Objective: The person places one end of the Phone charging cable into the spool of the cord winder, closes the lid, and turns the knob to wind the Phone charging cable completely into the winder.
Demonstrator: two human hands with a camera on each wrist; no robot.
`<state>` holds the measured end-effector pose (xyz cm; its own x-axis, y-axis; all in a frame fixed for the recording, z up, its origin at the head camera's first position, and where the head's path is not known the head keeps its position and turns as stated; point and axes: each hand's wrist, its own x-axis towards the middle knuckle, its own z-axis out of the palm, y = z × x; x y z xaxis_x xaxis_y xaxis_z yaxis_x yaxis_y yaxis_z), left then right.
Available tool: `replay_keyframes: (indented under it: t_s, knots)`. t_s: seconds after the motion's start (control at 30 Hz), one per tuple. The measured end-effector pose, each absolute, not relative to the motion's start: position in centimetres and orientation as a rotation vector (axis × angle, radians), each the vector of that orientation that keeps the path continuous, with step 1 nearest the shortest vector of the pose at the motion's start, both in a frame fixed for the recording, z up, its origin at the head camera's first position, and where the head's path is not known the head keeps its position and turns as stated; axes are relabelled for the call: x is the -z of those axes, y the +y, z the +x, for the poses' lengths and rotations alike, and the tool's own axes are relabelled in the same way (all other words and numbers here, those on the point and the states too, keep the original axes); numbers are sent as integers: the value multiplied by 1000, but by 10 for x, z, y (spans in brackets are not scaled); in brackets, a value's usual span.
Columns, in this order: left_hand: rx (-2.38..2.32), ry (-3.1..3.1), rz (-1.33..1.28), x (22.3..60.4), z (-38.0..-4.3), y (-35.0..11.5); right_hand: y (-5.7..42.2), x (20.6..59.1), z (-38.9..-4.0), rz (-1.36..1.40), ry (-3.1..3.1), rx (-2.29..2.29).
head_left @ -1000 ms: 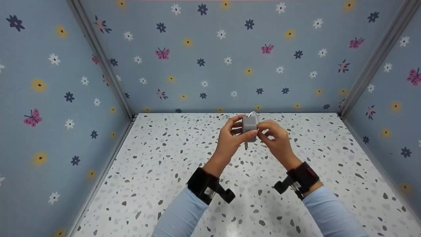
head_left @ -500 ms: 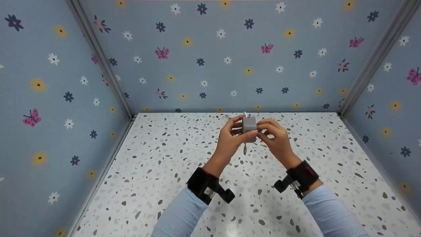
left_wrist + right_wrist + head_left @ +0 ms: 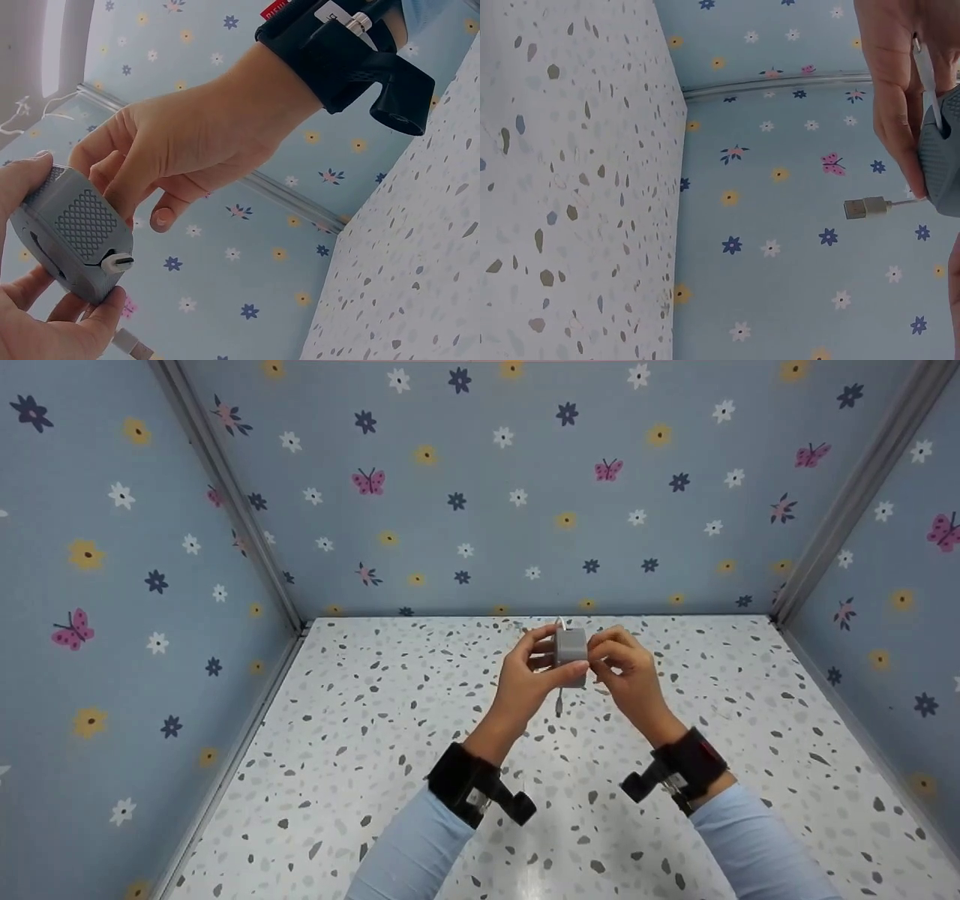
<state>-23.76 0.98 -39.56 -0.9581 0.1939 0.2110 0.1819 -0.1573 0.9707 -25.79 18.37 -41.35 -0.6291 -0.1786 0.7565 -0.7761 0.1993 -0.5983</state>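
A small grey box with diamond-textured faces and a USB cable is held up above the tabletop. My left hand grips it with the thumb in front and the fingers behind. My right hand has its thumb and fingers bent together against the box's right side; the box partly hides those fingertips in the left wrist view. A white connector sticks out at one corner of the box. The cable's USB plug dangles free below. In the right wrist view, a white cable piece lies along my left palm.
The speckled white tabletop lies under both arms. Blue flowered panels enclose it: a back wall, a left wall and a right wall, joined by grey metal corner posts.
The white cable loop above the box has shifted from its right side to its left and grown smaller. The USB plug hangs slightly lower. Both hands have barely moved; the right fingers have shifted slightly.
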Motion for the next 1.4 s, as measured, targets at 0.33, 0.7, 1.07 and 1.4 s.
replay_keyframes:
  t_s: [0.33, 0.7, 1.07, 1.4]
  knots:
    - [-2337, 2049, 428, 392, -238, 10, 189, 367, -246, 279, -2571, -2147]
    - [-2335, 2060, 421, 393, -239, 9, 197, 359, -252, 391, -2682, -2196]
    - [-2339, 2070, 422, 393, -240, 8, 195, 363, -252, 469, -2484, -2269]
    - [-2332, 2087, 420, 396, -241, 8, 192, 370, -256, 554, -2548, -1800]
